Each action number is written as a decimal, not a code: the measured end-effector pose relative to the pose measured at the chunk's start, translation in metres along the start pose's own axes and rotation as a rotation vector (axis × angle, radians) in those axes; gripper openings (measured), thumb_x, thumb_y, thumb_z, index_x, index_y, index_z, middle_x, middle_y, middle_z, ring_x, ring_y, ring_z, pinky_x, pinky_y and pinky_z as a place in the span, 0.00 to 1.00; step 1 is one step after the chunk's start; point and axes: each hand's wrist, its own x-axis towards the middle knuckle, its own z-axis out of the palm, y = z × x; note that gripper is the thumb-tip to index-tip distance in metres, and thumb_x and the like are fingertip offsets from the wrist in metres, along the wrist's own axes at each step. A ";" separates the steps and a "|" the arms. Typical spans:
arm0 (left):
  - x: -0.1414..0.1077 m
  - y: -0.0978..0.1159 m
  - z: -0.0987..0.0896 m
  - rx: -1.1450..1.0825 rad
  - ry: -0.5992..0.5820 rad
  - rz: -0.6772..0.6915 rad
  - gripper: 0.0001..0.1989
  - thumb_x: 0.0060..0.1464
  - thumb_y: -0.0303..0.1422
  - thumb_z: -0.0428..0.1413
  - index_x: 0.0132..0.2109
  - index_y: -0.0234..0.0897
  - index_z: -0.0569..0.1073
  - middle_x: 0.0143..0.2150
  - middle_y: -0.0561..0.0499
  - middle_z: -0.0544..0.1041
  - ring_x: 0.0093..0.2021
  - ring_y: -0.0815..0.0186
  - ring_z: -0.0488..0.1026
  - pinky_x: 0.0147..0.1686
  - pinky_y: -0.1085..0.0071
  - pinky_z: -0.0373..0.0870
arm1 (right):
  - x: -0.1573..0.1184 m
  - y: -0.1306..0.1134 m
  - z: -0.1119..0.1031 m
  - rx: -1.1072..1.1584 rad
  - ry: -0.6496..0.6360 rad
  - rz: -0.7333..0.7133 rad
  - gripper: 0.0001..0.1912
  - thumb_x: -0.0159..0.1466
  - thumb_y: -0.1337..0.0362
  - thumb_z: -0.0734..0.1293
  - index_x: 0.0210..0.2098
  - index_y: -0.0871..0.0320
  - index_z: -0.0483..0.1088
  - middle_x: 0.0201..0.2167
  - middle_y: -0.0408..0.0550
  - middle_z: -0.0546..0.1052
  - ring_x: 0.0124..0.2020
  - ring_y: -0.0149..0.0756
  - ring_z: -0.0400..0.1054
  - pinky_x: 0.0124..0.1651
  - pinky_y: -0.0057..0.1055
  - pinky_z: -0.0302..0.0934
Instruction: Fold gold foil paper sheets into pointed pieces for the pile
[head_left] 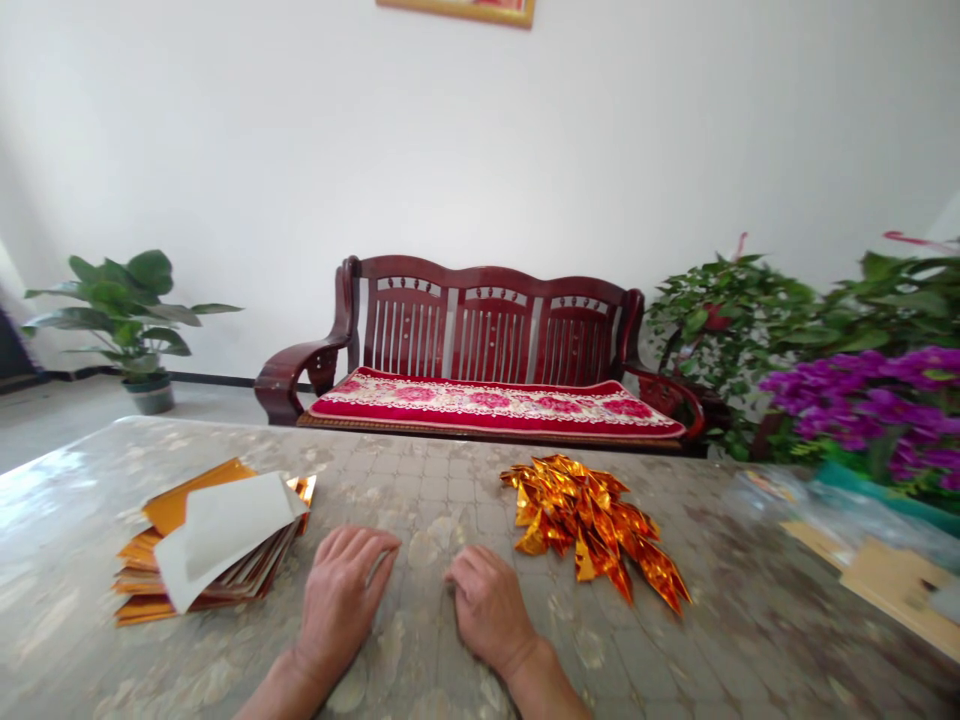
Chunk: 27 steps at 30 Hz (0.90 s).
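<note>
"Where's the pile of folded gold-foil triangles (589,525) lying?"

"Up and right of the right hand (489,610), which is resting empty, fingers together, on the mottled grey surface (390,470). The empty left hand (341,600) is lying nearer the stack of orange-gold foil sheets (202,550)."

Mottled table (420,480), stacked foil sheets (139,580), heap of folded foil (585,525)

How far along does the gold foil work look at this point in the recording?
Done: a heap of folded gold foil pieces lies on the table. In hand: nothing visible; the left hand and right hand rest on the table, apparently empty. Left: a stack of gold foil sheets, partly covered by white paper, remains unfolded.
</note>
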 end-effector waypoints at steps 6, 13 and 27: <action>0.020 -0.018 -0.036 0.314 0.177 -0.148 0.12 0.60 0.35 0.53 0.49 0.43 0.75 0.52 0.47 0.76 0.55 0.53 0.67 0.59 0.55 0.57 | 0.001 0.002 0.002 0.029 0.014 0.015 0.15 0.56 0.80 0.60 0.32 0.56 0.70 0.31 0.42 0.73 0.37 0.33 0.65 0.41 0.27 0.55; 0.040 -0.045 -0.082 0.482 -0.013 -0.528 0.20 0.59 0.37 0.52 0.58 0.43 0.71 0.61 0.45 0.69 0.62 0.50 0.61 0.58 0.56 0.58 | 0.003 0.004 0.003 0.026 0.028 -0.008 0.15 0.57 0.81 0.58 0.31 0.56 0.70 0.31 0.43 0.73 0.37 0.34 0.67 0.40 0.27 0.56; 0.024 -0.100 -0.092 0.512 -0.430 -0.655 0.29 0.51 0.43 0.58 0.60 0.45 0.69 0.58 0.43 0.72 0.55 0.49 0.69 0.51 0.59 0.63 | 0.003 0.008 0.003 0.030 -0.004 0.003 0.15 0.59 0.78 0.57 0.31 0.54 0.70 0.31 0.43 0.73 0.37 0.35 0.69 0.41 0.28 0.58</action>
